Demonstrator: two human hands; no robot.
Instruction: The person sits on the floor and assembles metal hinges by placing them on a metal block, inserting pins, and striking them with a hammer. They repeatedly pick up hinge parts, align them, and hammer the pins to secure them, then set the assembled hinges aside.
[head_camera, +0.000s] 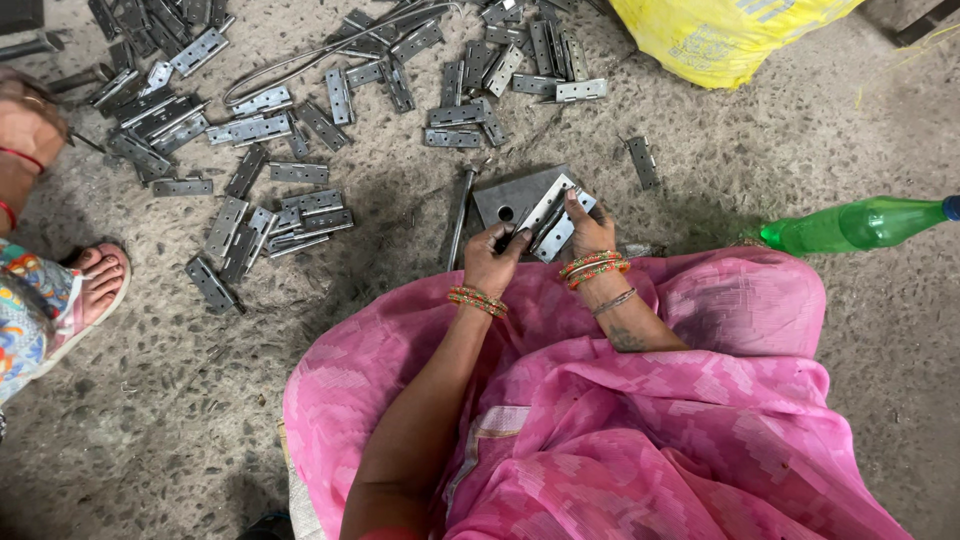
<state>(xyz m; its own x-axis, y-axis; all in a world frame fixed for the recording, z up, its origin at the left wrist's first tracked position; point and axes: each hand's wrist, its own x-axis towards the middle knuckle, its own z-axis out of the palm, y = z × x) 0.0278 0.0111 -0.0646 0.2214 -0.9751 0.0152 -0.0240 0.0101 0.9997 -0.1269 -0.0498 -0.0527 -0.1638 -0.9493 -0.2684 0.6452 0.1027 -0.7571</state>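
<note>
My left hand (494, 258) and my right hand (590, 228) both grip a shiny metal hinge (553, 214), held partly folded just above a dark square steel block with a hole (505, 197) on the floor. The left fingers pinch the hinge's lower end; the right thumb and fingers hold its upper leaf. A thin steel rod (460, 215) lies to the left of the block. Pink cloth (640, 400) covers my lap below the hands.
Several loose hinges (262, 128) lie scattered over the speckled floor at the top and left, one (643, 161) alone at right. A yellow sack (722, 35) stands top right, a green plastic bottle (850, 224) lies right. Another person's sandalled foot (92, 285) is at far left.
</note>
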